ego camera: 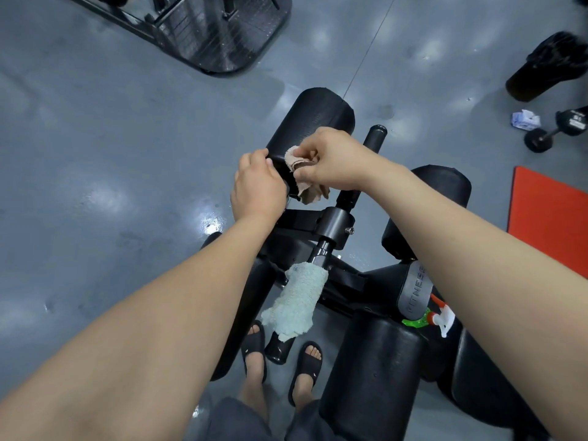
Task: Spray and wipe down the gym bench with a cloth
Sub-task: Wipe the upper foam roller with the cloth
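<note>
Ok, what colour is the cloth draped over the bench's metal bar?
The draped cloth is pale mint green, shown clearly in the head view.

This was a gym: a black bench (334,224) with thick foam roller pads (313,122) stood on a glossy grey floor (111,138), and one strap (415,294) showed the letters "FITNES". At the far right lay dumbbells (553,132) near an orange mat (550,214). At the far left sat another machine's black steel base (222,36).
</note>
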Tool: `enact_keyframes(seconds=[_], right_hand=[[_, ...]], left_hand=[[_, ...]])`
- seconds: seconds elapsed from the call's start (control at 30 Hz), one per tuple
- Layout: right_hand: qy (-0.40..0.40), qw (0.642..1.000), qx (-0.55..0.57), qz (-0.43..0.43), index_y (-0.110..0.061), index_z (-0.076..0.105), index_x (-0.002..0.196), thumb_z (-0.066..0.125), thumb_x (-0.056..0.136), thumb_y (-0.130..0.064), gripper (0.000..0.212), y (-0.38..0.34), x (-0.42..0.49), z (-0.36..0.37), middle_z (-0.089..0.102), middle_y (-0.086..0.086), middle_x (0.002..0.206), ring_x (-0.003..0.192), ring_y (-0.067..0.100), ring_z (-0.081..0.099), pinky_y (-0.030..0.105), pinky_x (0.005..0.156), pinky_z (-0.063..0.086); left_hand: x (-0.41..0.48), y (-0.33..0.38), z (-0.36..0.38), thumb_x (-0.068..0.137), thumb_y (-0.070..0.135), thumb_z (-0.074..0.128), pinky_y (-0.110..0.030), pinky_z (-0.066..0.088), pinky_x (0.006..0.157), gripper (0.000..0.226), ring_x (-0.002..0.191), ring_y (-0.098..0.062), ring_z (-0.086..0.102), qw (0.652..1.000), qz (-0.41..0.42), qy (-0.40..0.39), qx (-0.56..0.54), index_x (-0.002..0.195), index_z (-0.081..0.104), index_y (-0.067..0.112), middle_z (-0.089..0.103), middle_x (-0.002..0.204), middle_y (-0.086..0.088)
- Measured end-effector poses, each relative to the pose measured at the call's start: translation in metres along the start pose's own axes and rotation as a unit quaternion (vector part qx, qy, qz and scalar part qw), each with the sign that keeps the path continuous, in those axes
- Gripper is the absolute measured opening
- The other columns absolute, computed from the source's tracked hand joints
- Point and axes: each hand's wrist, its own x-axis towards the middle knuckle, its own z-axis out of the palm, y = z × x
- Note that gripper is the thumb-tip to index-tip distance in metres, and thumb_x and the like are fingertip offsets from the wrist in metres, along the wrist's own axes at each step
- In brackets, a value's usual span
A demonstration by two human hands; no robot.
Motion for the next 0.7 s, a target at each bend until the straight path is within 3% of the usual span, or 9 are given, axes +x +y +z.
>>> enact_keyframes(seconds=[0.13,0.27,0.47,0.6,0.7], right_hand=[[0.045,0.999,-0.015,-0.018,-0.016,0.062,0.103,0.067,0.085,-0.016,0.019,0.005,0.013,0.009,0.053,0.001,0.098,0.092,0.019,0.051,0.024,0.064,0.035],[0.105,0.994,-0.021,0.016,-0.014,0.062,0.098,0.06,0.089,-0.011,0.009,0.014,0.03,0.007,0.05,0.002,0.099,0.088,0.021,0.049,0.029,0.067,0.037],[0.133,0.984,-0.069,0.093,-0.02,0.051,0.09,0.046,0.084,-0.008,0.014,0.033,0.068,-0.018,0.056,0.01,0.103,0.093,0.034,0.056,0.036,0.071,0.043],[0.154,0.969,-0.083,0.172,-0.018,0.055,0.107,0.05,0.087,-0.017,0.02,0.048,0.087,-0.035,0.06,0.009,0.111,0.101,0.036,0.057,0.038,0.077,0.046],[0.172,0.963,-0.075,0.195,-0.006,0.054,0.12,0.05,0.09,-0.009,0.031,0.056,0.1,-0.045,0.059,0.019,0.122,0.113,0.04,0.057,0.042,0.086,0.048]], left_hand=[[-0.001,0.001,-0.002,0.107,0.024,0.033,-0.041,0.044,0.089,0.037,0.12,-0.029,0.053,1.0,0.015,-0.003,0.005,0.138,0.052,0.023,0.048,0.141,0.0],[-0.003,0.002,-0.003,0.108,0.033,0.034,-0.043,0.045,0.088,0.034,0.116,-0.03,0.054,1.0,0.023,-0.006,0.011,0.133,0.053,0.02,0.049,0.136,-0.002],[-0.004,0.004,-0.001,0.105,0.044,0.039,-0.045,0.049,0.087,0.032,0.109,-0.028,0.058,1.0,0.026,0.004,0.009,0.125,0.054,0.024,0.05,0.13,0.001],[-0.005,0.005,0.0,0.104,0.048,0.038,-0.043,0.047,0.089,0.032,0.111,-0.028,0.057,1.0,0.017,0.002,0.023,0.129,0.049,0.029,0.052,0.129,-0.001],[-0.005,0.006,0.0,0.105,0.046,0.037,-0.045,0.046,0.097,0.04,0.12,-0.028,0.055,1.0,0.017,-0.005,0.025,0.14,0.043,0.028,0.058,0.134,-0.002]])
